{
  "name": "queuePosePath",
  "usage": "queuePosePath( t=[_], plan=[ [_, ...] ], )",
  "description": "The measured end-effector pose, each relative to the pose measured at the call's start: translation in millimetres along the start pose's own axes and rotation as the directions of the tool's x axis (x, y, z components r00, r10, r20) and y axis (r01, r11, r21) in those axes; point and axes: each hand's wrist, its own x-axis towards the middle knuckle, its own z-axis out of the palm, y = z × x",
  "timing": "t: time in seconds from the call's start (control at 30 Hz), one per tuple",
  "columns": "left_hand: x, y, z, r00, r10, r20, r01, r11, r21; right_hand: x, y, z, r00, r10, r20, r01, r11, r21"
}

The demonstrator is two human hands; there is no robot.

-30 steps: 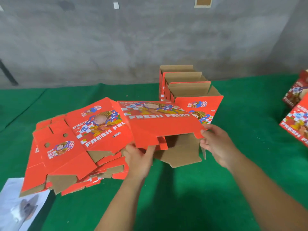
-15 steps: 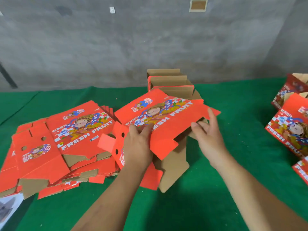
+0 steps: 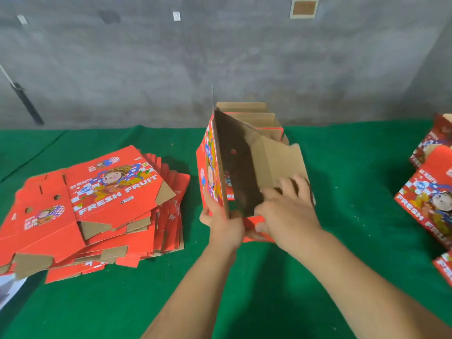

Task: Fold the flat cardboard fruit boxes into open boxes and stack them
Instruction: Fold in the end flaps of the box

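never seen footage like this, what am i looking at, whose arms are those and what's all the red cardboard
There is no machine here. A person wears a camera on the head, so this single view looks forward and down along their own bare arms.

The left hand grips the near edge of a red fruit box, stood up and half opened, its brown inside showing. The right hand reaches into it, fingers spread on the brown flaps.

Everything sits on a green surface. To the left lies a pile of flat boxes, still unfolded, printed FRESH FRUIT. Behind the held box stand finished open boxes in a row. More red boxes show at the right edge. A grey wall is behind.
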Motion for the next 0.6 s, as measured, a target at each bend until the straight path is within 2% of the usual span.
queuePosePath(
  t=[0.03,0.1,0.13,0.2,0.3,0.37,0.43,0.5,0.53,0.6],
  plan=[
    [-2.7,0.1,9.2,0.996,-0.082,-0.023,0.078,0.990,-0.121,0.5,2.9,-2.2,1.000,-0.002,-0.020,0.001,0.999,-0.044],
    [-12.5,5.5,27.2,0.980,-0.196,0.020,0.190,0.915,-0.356,-0.9,5.1,-2.1,0.994,-0.018,-0.109,0.007,0.995,-0.101],
    [-19.3,11.0,34.3,0.978,-0.201,0.064,0.208,0.874,-0.439,-1.1,6.4,0.0,0.985,-0.022,-0.174,0.002,0.993,-0.115],
    [-28.9,19.5,40.2,0.988,-0.105,0.112,0.148,0.838,-0.526,0.3,10.7,6.5,0.954,-0.003,-0.301,-0.029,0.995,-0.099],
    [-29.3,25.3,27.9,0.990,0.090,0.112,-0.033,0.900,-0.435,4.5,24.8,12.3,0.943,0.034,-0.330,-0.023,0.999,0.036],
    [-12.9,23.6,1.9,0.985,0.167,-0.036,-0.171,0.956,-0.237,7.3,36.1,19.5,0.939,-0.018,-0.342,0.053,0.994,0.094],
    [17.6,22.1,-33.2,0.950,0.214,-0.228,-0.232,0.971,-0.054,9.6,46.5,26.6,0.917,-0.124,-0.379,0.173,0.980,0.097],
    [51.9,15.5,-68.3,0.928,0.169,-0.332,-0.158,0.986,0.060,14.4,53.9,33.1,0.932,-0.107,-0.345,0.189,0.959,0.211],
    [67.0,11.6,-81.0,0.944,0.108,-0.311,-0.091,0.993,0.070,17.0,54.2,35.0,0.955,-0.081,-0.284,0.160,0.950,0.267],
    [92.8,0.5,-95.8,0.992,-0.033,-0.118,0.021,0.995,-0.099,19.8,53.9,45.9,0.983,-0.057,-0.172,0.120,0.918,0.377]
  ],
)
